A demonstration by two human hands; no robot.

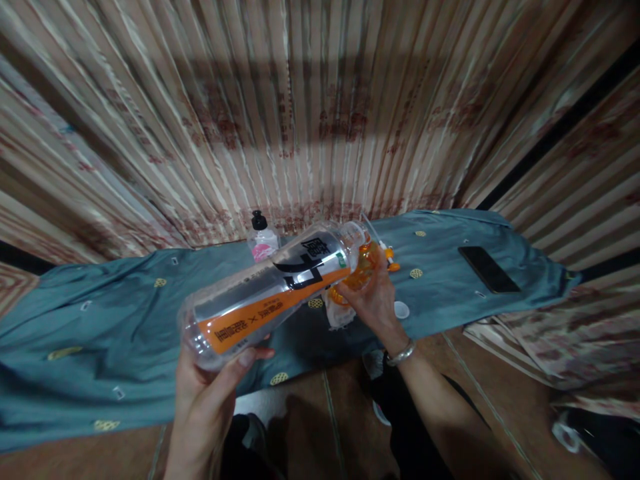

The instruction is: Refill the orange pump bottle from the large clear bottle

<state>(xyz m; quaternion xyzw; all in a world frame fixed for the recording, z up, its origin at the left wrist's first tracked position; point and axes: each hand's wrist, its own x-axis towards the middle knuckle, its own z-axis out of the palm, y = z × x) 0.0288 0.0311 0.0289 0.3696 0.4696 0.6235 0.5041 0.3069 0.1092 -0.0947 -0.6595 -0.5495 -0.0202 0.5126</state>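
Observation:
A big clear plastic bottle [270, 293] with a silver and orange label lies tilted in the air, base to the lower left. My left hand [215, 393] is closed around its base end. Its open mouth meets the top of a small see-through orange bottle [367, 263], which my right hand [375, 297] grips. Whether liquid is passing between them I cannot make out. Just behind my right hand is an orange and white pump head [390, 257] with a thin tube. A round white cap [401, 310] rests on the cloth beside my right wrist.
A green-blue patterned cloth [125, 313] covers the long table. At the back stands a clear bottle with a black top [263, 241]. A dark phone [489, 269] lies at the right. Pleated curtains [310, 120] hang close behind the table.

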